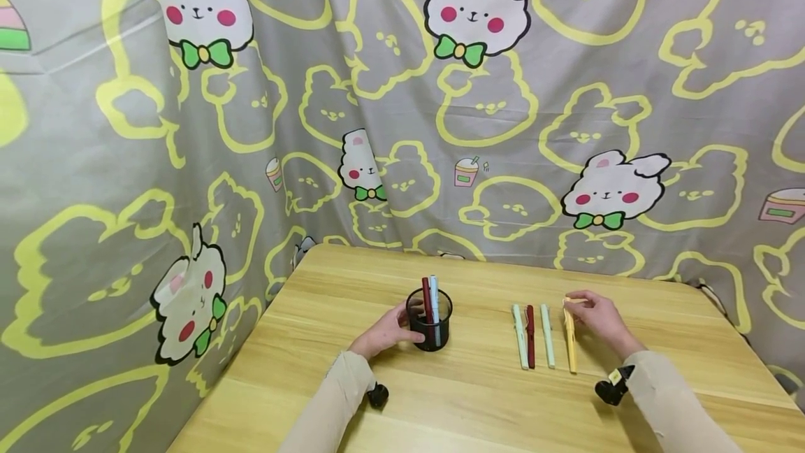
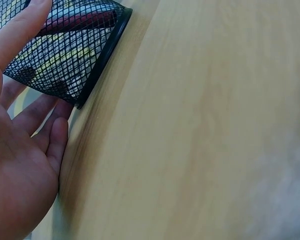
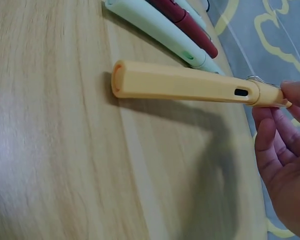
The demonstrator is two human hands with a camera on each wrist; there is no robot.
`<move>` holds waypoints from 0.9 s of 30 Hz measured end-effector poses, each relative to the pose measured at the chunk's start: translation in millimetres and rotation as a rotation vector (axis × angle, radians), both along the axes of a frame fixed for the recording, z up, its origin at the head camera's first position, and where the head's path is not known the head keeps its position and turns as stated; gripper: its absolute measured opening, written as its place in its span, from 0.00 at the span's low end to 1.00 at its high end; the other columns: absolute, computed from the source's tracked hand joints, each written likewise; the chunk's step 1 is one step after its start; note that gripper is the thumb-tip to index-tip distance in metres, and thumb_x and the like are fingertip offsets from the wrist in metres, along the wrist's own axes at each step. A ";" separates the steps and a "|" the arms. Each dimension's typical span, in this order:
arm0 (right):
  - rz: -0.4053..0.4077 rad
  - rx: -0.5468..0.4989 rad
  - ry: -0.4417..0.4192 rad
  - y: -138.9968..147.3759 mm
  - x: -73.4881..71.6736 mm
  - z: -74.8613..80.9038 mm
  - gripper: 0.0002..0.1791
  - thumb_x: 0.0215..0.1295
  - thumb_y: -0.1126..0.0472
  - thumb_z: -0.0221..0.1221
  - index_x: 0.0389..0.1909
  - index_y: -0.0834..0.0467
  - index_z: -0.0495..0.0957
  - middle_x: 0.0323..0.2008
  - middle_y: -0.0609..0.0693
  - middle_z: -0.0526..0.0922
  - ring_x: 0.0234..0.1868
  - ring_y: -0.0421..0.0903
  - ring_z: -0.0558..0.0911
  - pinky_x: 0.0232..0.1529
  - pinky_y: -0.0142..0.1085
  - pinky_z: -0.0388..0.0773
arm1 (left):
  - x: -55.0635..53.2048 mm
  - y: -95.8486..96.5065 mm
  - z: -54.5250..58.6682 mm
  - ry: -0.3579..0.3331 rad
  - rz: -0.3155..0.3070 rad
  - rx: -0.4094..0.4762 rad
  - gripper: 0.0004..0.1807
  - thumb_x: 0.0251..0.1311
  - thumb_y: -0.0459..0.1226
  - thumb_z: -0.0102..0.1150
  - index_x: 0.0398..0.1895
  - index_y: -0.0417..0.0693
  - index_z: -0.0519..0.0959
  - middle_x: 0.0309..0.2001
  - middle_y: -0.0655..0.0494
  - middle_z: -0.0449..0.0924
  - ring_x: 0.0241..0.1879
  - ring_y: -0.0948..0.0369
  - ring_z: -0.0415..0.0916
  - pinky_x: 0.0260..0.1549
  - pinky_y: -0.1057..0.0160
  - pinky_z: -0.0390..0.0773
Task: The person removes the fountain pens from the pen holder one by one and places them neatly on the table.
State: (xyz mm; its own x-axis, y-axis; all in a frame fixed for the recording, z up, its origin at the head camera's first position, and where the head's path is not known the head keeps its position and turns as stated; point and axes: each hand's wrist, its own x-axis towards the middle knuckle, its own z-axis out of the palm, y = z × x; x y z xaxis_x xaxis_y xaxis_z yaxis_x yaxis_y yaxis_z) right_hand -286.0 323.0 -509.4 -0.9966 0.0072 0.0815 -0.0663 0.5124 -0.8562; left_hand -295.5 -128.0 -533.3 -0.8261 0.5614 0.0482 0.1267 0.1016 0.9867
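My left hand [image 1: 386, 333] wraps its thumb and fingers around a black mesh pen holder [image 1: 444, 334] that stands upright on the table. Inside it lean a dark red pen [image 1: 426, 296] and a light blue pen [image 1: 434, 289]. With thumb and fingertips, my right hand [image 1: 600, 317] pinches the clip end of a yellow pen [image 1: 571, 351]. In the right wrist view the yellow pen [image 3: 180, 85] stretches left from the fingers, its shadow beneath it. The left wrist view shows the thumb over the mesh [image 2: 65, 55].
To the left of the yellow pen lie a pale green pen [image 1: 548, 338], a dark red pen [image 1: 531, 341] and another pale green pen [image 1: 520, 341], side by side on the wooden table [image 1: 478, 397]. A patterned curtain [image 1: 402, 110] hangs behind the table and along its left side.
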 end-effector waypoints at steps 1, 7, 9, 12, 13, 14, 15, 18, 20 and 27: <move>-0.001 -0.010 -0.004 0.1 -0.1 -1.1 0.26 0.67 0.57 0.58 0.56 0.74 0.69 0.33 0.55 0.81 0.28 0.42 0.79 0.31 0.35 0.79 | 0.2 0.0 -0.4 -0.001 0.002 -0.003 0.39 0.52 0.31 0.68 0.68 0.48 0.62 0.64 0.48 0.66 0.63 0.51 0.64 0.62 0.51 0.60; 0.010 -0.080 -0.065 2.0 -0.9 -8.2 0.27 0.67 0.58 0.57 0.58 0.75 0.66 0.33 0.55 0.80 0.28 0.42 0.79 0.31 0.36 0.79 | -0.5 1.1 -3.3 0.011 -0.002 0.010 0.40 0.52 0.30 0.68 0.69 0.46 0.61 0.64 0.46 0.65 0.63 0.50 0.63 0.62 0.50 0.60; 0.019 -0.085 -0.084 2.4 -1.0 -9.6 0.28 0.68 0.58 0.56 0.59 0.75 0.65 0.33 0.54 0.80 0.28 0.43 0.80 0.31 0.37 0.79 | -1.1 1.7 -4.3 0.016 -0.008 0.015 0.40 0.52 0.29 0.67 0.69 0.46 0.61 0.65 0.46 0.65 0.64 0.49 0.62 0.62 0.50 0.59; 0.019 -0.086 -0.108 2.1 -1.5 -10.3 0.28 0.68 0.58 0.55 0.59 0.74 0.64 0.32 0.54 0.80 0.29 0.44 0.80 0.31 0.38 0.79 | -2.4 1.8 -5.5 0.016 -0.006 0.007 0.41 0.52 0.28 0.67 0.69 0.47 0.60 0.65 0.46 0.64 0.63 0.49 0.63 0.62 0.50 0.59; 0.023 -0.076 -0.113 2.0 -1.7 -10.2 0.28 0.68 0.58 0.55 0.60 0.74 0.64 0.32 0.54 0.80 0.29 0.44 0.79 0.31 0.38 0.79 | -2.7 1.6 -5.4 0.012 -0.005 0.003 0.41 0.52 0.28 0.67 0.69 0.48 0.60 0.65 0.46 0.64 0.63 0.48 0.63 0.62 0.49 0.59; 0.022 -0.070 -0.121 1.7 -1.8 -9.9 0.28 0.68 0.58 0.55 0.60 0.74 0.64 0.32 0.53 0.80 0.29 0.44 0.79 0.31 0.38 0.78 | -2.8 1.4 -5.1 0.008 -0.003 0.000 0.41 0.52 0.28 0.67 0.70 0.48 0.60 0.65 0.46 0.64 0.63 0.48 0.63 0.62 0.49 0.59; 0.020 -0.061 -0.128 1.3 -2.0 -9.6 0.28 0.68 0.58 0.55 0.60 0.73 0.64 0.32 0.53 0.80 0.29 0.44 0.78 0.31 0.38 0.78 | -2.7 1.2 -4.3 0.005 -0.004 0.000 0.41 0.52 0.28 0.66 0.70 0.47 0.60 0.65 0.45 0.64 0.63 0.47 0.63 0.62 0.48 0.59; 0.014 -0.036 -0.132 -0.3 -2.8 -9.0 0.28 0.68 0.57 0.55 0.60 0.72 0.65 0.31 0.53 0.80 0.29 0.44 0.77 0.30 0.38 0.76 | 0.5 1.2 3.5 0.004 -0.010 0.008 0.41 0.52 0.26 0.66 0.69 0.44 0.60 0.65 0.43 0.63 0.63 0.47 0.63 0.62 0.47 0.59; 0.015 -0.030 -0.130 -1.4 -3.6 -9.0 0.28 0.68 0.57 0.56 0.60 0.72 0.65 0.31 0.53 0.80 0.29 0.44 0.77 0.30 0.37 0.76 | 3.7 1.6 10.5 0.006 -0.016 0.016 0.40 0.51 0.25 0.65 0.69 0.43 0.61 0.65 0.41 0.63 0.63 0.47 0.63 0.62 0.47 0.59; 0.033 -0.024 -0.148 -3.8 -4.7 -12.1 0.27 0.67 0.58 0.56 0.59 0.74 0.66 0.28 0.52 0.80 0.28 0.45 0.77 0.29 0.37 0.76 | 13.2 1.8 22.0 -0.010 -0.021 0.023 0.39 0.52 0.25 0.65 0.68 0.41 0.61 0.65 0.41 0.63 0.64 0.44 0.60 0.62 0.47 0.57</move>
